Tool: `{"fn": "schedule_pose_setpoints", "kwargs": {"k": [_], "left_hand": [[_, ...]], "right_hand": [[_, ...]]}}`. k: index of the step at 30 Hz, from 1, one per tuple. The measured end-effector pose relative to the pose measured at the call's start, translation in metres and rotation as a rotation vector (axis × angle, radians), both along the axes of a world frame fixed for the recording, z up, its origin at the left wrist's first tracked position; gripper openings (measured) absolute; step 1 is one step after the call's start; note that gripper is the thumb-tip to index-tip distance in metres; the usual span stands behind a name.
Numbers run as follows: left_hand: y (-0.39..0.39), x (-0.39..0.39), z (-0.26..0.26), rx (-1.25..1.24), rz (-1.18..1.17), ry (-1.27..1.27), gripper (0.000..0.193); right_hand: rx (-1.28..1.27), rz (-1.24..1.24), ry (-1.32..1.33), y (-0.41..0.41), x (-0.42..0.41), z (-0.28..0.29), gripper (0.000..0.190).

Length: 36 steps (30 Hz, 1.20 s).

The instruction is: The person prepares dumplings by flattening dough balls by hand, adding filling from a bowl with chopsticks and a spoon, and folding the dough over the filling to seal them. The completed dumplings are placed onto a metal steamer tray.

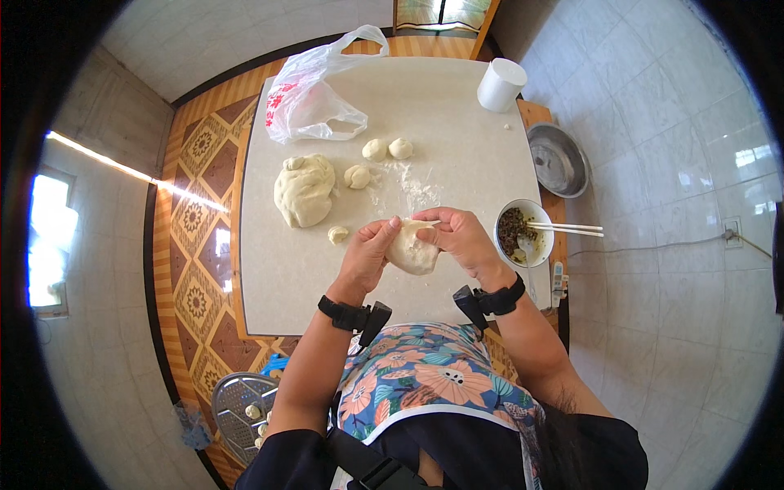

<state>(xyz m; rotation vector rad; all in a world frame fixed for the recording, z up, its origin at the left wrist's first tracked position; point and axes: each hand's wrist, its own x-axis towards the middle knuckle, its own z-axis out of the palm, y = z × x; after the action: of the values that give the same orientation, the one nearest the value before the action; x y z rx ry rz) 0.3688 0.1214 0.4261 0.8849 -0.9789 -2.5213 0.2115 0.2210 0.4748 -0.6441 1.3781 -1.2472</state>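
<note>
A flattened round of dough (414,252) is held up over the near part of the table. My left hand (372,248) pinches its upper left edge between thumb and fingers. On the upper right edge, my right hand (458,239) grips it the same way, thumb across the face of the dough. Left of my hands lie a small dough scrap (337,234) and a large lump of dough (304,191). Beyond them sit a dough ball (357,177) and two more, one of them this ball (401,149), near scattered flour (419,188).
To the right, a white bowl (547,252) holds dark chopped filling (513,229), chopsticks (566,229) and a spoon. A plastic bag (318,92) and a white paper roll (501,86) stand farther back. A metal basin (558,160) is beyond the right edge; a perforated steamer tray (236,401) with dough pieces is lower left.
</note>
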Motion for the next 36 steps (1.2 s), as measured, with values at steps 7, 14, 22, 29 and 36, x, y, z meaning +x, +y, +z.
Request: {"fn": "schedule_pose_setpoints", "kwargs": {"k": [7, 14, 22, 29, 36], "left_hand": [[0.004, -0.003, 0.003, 0.020, -0.005, -0.013, 0.031], [0.003, -0.001, -0.009, 0.004, 0.192, 0.004, 0.033], [0.002, 0.004, 0.011, 0.317, -0.015, 0.176, 0.068], [0.002, 0.009, 0.001, 0.345, 0.080, 0.192, 0.041], [0.014, 0.000, 0.011, 0.219, 0.152, 0.137, 0.030]], "right_hand": [[0.022, 0.028, 0.229, -0.005, 0.001, 0.013, 0.032], [-0.009, -0.042, 0.066, 0.004, 0.009, -0.019, 0.029], [-0.471, 0.070, 0.880, 0.003, 0.012, 0.011, 0.014], [-0.537, 0.167, 1.246, 0.025, 0.020, 0.018, 0.034], [-0.103, -0.231, -0.263, 0.023, 0.040, -0.012, 0.043]]}}
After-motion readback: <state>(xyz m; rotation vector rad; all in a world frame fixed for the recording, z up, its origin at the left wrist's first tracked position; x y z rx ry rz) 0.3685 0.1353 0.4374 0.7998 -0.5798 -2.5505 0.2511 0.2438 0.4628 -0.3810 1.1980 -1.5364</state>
